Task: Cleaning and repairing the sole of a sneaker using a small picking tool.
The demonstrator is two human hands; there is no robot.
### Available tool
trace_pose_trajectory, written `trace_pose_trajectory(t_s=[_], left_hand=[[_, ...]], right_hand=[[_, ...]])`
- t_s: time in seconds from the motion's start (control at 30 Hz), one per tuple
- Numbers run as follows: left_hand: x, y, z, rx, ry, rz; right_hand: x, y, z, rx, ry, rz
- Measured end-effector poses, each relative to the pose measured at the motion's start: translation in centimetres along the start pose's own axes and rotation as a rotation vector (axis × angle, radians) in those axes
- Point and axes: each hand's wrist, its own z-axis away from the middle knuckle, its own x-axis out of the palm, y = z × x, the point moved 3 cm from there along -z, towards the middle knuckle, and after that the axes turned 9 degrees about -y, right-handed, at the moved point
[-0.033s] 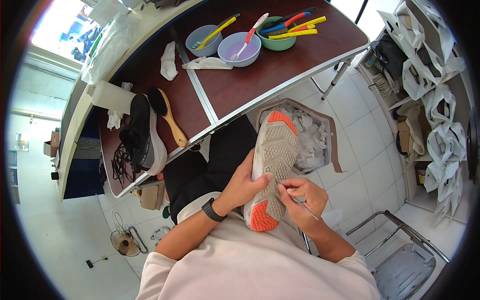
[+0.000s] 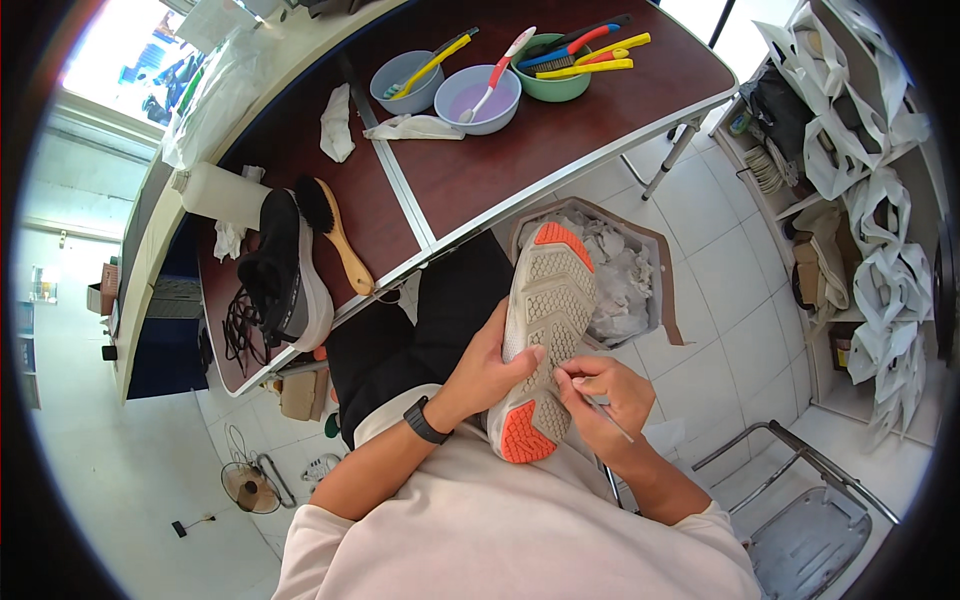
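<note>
My left hand (image 2: 487,365) is closed round the side of a sneaker (image 2: 550,290), whose pale textured sole with orange patches at toe and heel faces me. My right hand (image 2: 607,398) is closed on a thin metal tool (image 2: 620,425); its fingertips touch the middle of the sole, where the tool's tip is hidden. At the left of the table (image 2: 510,185) a black sneaker (image 2: 290,280) with loose laces lies beside a wooden-handled brush (image 2: 350,255).
On the table are three bowls (image 2: 478,88) with brushes, crumpled cloths (image 2: 337,125) and a plastic jug (image 2: 215,195). Below it sits a box of crumpled paper (image 2: 660,320). A shelf with white bags (image 2: 880,240) and a metal chair (image 2: 810,540) are at right, a fan (image 2: 250,488) at lower left.
</note>
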Motion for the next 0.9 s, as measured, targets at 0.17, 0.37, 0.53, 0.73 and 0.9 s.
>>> trace_pose_trajectory(t_s=[0.17,0.37,0.53,0.73,0.9], left_hand=[[0.0,-0.1,-0.1,0.016,0.009,0.002],[-0.4,-0.6,-0.2,0.006,0.000,0.052],[-0.3,-0.6,-0.4,0.013,-0.011,0.037],[-0.5,-0.9,-0.3,-0.010,-0.007,0.040],[-0.5,-1.0,-0.2,-0.003,-0.028,0.040]], right_hand=[[-0.3,0.3,-0.2,-0.129,-0.022,0.229],[-0.6,0.3,0.1,-0.195,-0.060,0.090],[-0.8,0.6,0.1,-0.160,-0.082,0.045],[-1.0,0.6,-0.4,-0.129,-0.187,0.024],[-0.7,0.6,-0.4,-0.047,-0.154,-0.014]])
